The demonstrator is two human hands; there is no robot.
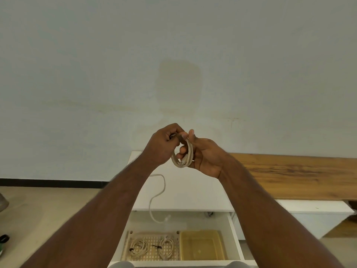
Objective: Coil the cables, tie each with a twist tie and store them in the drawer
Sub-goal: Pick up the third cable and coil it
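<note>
hands raised, right hand (202,153) gripping coiled cable (183,157)

The left hand (164,144) hides whatever thin dark thing its fingers (174,130) pinch, the coiled cable (183,157) is partly covered by both hands, and the drawer (234,238) front is cut off below.

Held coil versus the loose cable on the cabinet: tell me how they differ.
The held coil is wound into tight loops; the loose cable lies uncoiled in a wavy line. The coil is up in the air, gripped by the right hand while the left hand pinches its top; the loose cable rests on the white cabinet, its end hanging over the open drawer. Both are the same pale cream cord.
</note>
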